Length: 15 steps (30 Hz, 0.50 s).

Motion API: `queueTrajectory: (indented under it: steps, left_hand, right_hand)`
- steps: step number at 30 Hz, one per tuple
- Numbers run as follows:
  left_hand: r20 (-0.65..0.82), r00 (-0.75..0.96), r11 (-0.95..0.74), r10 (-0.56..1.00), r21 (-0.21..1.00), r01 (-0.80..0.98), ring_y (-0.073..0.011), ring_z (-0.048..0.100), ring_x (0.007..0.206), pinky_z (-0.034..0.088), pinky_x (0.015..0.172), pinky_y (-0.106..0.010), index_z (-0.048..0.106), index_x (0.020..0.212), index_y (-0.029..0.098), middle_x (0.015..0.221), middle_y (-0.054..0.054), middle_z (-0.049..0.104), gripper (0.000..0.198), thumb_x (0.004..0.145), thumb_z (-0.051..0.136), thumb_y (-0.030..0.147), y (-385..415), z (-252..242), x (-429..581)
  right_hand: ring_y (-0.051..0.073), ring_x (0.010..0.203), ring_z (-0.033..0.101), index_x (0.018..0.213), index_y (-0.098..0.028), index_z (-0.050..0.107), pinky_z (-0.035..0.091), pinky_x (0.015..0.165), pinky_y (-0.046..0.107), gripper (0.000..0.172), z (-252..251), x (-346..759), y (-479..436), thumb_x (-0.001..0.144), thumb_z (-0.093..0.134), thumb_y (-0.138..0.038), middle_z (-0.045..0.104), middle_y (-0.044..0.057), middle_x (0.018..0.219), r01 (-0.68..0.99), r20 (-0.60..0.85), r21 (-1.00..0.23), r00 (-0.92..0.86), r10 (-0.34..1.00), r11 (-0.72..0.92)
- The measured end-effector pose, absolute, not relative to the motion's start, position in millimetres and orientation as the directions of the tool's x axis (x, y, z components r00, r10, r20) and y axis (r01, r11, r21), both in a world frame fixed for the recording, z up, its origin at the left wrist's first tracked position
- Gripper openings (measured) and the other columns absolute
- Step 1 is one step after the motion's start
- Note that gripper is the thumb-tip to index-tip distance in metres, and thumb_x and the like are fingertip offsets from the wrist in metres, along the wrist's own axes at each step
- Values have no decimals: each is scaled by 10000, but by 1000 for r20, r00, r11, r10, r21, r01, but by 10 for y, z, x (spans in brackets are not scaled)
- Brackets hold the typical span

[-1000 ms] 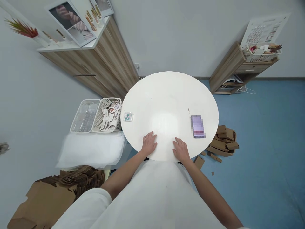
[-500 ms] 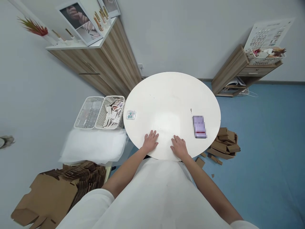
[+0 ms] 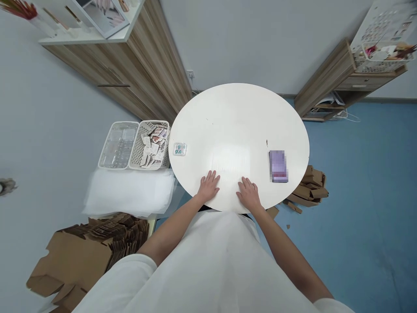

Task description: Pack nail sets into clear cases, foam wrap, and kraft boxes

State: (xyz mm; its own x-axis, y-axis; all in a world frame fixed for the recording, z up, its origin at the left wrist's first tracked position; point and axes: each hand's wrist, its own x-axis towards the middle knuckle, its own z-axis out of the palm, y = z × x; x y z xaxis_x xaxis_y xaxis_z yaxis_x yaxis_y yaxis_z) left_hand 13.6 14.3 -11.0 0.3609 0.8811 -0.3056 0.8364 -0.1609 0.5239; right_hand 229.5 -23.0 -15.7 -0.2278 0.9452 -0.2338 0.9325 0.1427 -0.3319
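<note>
My left hand (image 3: 208, 186) lies flat on the near edge of a round white table (image 3: 237, 108), fingers spread and holding nothing. To its right, my right hand (image 3: 249, 194) rests palm down on the same edge, also open. A small clear case with teal pieces in it (image 3: 180, 149) sits near the table's left rim. Right of my right hand is a flat purple item (image 3: 278, 166), blurred into blocks so its kind cannot be told. A small dark mark or bit (image 3: 266, 142) shows just above it.
Left of the table stand a white basket of small cards (image 3: 153, 145) and a clear-filled basket (image 3: 119, 145). Below are white sheets (image 3: 128, 191) and stacked flat cardboard (image 3: 71, 256). Cardboard boxes (image 3: 309, 187) lie on the floor at right. A wooden cabinet (image 3: 153, 56) and a shelf unit (image 3: 329, 87) stand behind.
The camera view has tipped down and come slightly closer, so the table sits higher in the picture. Both hands stay flat on the table edge.
</note>
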Motion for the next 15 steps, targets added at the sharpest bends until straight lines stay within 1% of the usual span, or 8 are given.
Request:
queueTrajectory:
  steps: [4, 6, 8, 10, 12, 15]
  left_hand:
    - [-339, 377, -212, 862, 433, 876, -249, 41, 1338, 81, 1045, -463, 313, 1308, 252, 1451, -69, 160, 542, 792, 477, 246, 148, -77, 82]
    - [-332, 380, -229, 863, 415, 881, -246, 43, 1338, 108, 1040, -463, 285, 1322, 240, 1454, -74, 147, 545, 807, 459, 275, 151, -57, -15]
    - [-323, 353, -206, 878, 411, 888, -257, 61, 1336, 143, 1030, -468, 265, 1330, 223, 1453, -93, 140, 550, 816, 445, 304, 166, -43, -181]
    - [-312, 285, -137, 906, 421, 897, -271, 81, 1332, 181, 1017, -472, 248, 1335, 212, 1451, -111, 136, 560, 821, 436, 333, 209, -34, -414]
    - [-297, 182, -32, 937, 448, 893, -284, 95, 1328, 209, 1009, -478, 233, 1339, 201, 1449, -125, 133, 577, 822, 433, 357, 290, -28, -693]
    - [-271, 32, 120, 962, 526, 842, -293, 106, 1324, 213, 1022, -471, 224, 1340, 162, 1443, -150, 126, 608, 815, 441, 377, 489, -15, -1117]
  right_hand:
    - [293, 1280, 243, 1144, -172, 459, 239, 957, 477, 345, -94, 2260, -273, 822, 412, -287, 282, 147, 1401, 943, -199, -306, -197, 960, 130]
    - [292, 1274, 255, 1156, -170, 452, 264, 946, 471, 353, -56, 2212, -275, 831, 398, -297, 300, 152, 1389, 945, -166, -301, -182, 969, 126]
    - [290, 1262, 276, 1169, -169, 447, 288, 938, 462, 364, -24, 2119, -239, 838, 383, -306, 323, 152, 1372, 943, -133, -309, -174, 976, 126]
    - [287, 1247, 301, 1181, -170, 443, 307, 935, 456, 376, 1, 1966, -152, 837, 379, -311, 344, 149, 1355, 932, -112, -337, -176, 978, 129]
    - [281, 1228, 328, 1191, -176, 436, 320, 936, 453, 388, 19, 1750, -13, 831, 385, -310, 366, 141, 1336, 912, -112, -388, -189, 976, 132]
    - [266, 1200, 365, 1201, -191, 430, 345, 935, 440, 401, 47, 1335, 261, 819, 402, -311, 408, 123, 1300, 862, -164, -495, -218, 962, 110]
